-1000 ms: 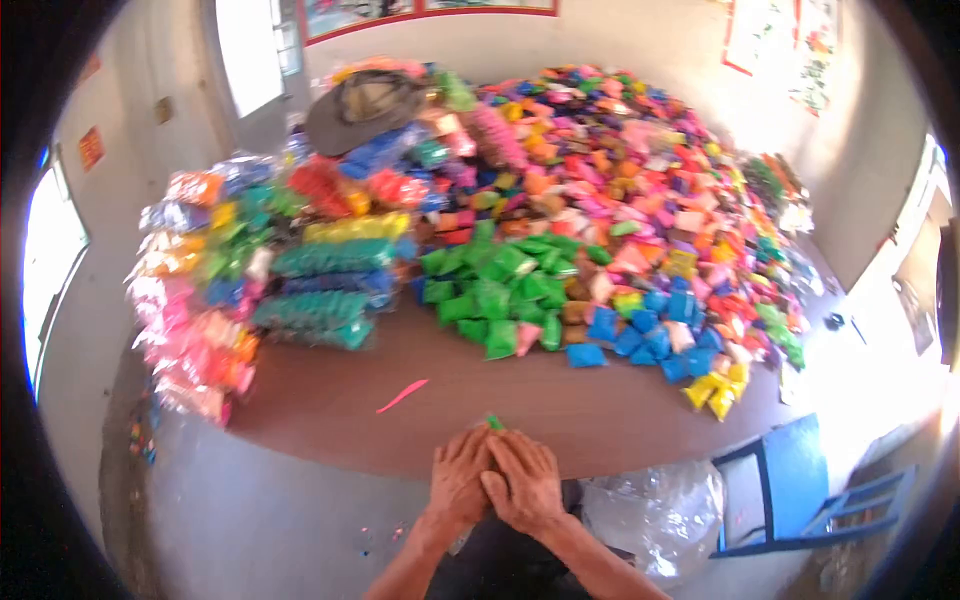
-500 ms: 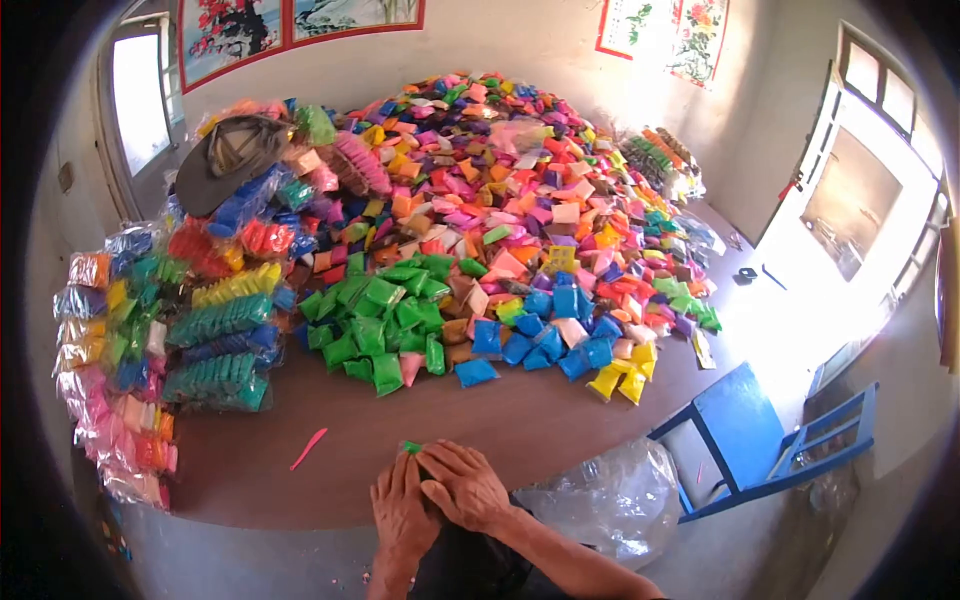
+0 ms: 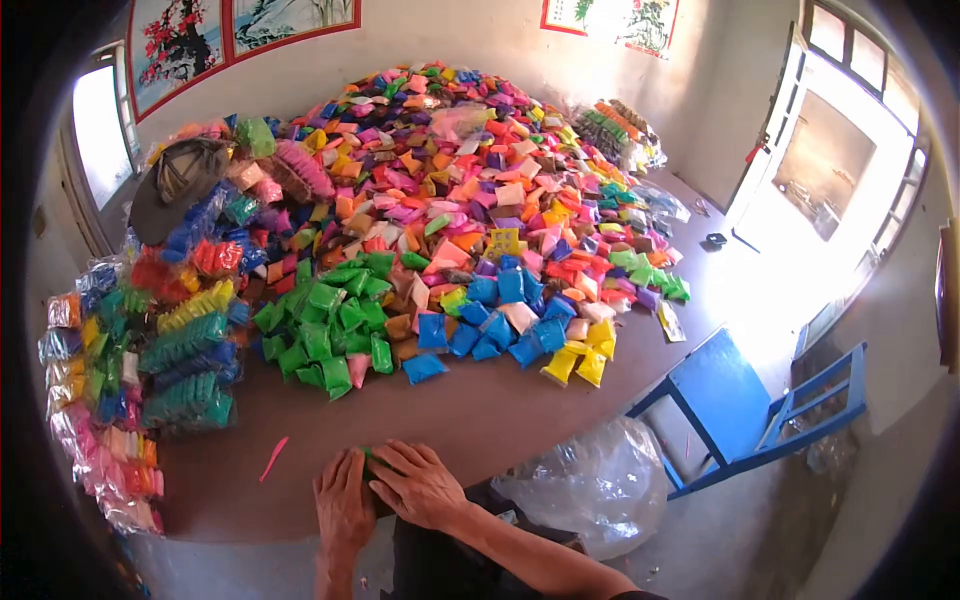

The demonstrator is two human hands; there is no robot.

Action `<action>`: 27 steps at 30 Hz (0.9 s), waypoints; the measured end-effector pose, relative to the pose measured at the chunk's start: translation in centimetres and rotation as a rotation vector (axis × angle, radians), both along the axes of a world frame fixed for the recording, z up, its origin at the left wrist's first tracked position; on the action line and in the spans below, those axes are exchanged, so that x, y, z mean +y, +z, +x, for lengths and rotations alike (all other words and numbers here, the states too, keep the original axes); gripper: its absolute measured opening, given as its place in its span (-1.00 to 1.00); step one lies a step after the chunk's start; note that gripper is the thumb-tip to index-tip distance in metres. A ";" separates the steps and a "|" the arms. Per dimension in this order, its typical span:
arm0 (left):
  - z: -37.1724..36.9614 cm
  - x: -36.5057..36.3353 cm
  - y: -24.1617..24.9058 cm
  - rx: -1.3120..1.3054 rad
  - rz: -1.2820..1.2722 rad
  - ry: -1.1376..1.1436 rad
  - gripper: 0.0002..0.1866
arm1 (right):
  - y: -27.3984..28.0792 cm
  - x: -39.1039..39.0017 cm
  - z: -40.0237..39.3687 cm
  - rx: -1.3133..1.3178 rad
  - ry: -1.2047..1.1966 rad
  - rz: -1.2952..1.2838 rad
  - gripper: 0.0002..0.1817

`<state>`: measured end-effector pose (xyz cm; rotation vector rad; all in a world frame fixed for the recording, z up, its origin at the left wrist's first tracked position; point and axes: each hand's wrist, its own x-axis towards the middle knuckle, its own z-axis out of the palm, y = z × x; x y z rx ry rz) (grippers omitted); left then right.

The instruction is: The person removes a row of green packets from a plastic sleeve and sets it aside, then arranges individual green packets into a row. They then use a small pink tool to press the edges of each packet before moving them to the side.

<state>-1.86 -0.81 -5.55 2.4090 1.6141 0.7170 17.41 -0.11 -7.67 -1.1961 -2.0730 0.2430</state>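
Note:
At the table's near edge, my left hand (image 3: 343,498) and my right hand (image 3: 418,484) are side by side with fingers bent over a small green packet (image 3: 368,455). Only a sliver of the packet shows between the fingertips; my hands cover the rest. Both hands look closed on it. To the left of them a pink plastic knife-like tool (image 3: 273,458) lies on the brown table (image 3: 480,412). Beyond are a pile of green packets (image 3: 322,318), blue packets (image 3: 492,318) and a few yellow packets (image 3: 585,358).
A large heap of mixed-colour packets (image 3: 450,170) covers the back of the table. Bagged rows of packets (image 3: 190,355) line the left side, with a dark cap (image 3: 178,190) on top. A clear plastic bag (image 3: 600,490) and a blue chair (image 3: 720,400) stand at the right.
The whole view has shifted, so the table things sit further left. My hands stay together at the near edge, and less of the green packet shows between the fingers.

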 end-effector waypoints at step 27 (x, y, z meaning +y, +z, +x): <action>-13.1 4.6 -0.2 0.195 0.111 0.306 -0.92 | 1.9 0.3 -0.7 -0.123 -0.010 -0.018 -0.53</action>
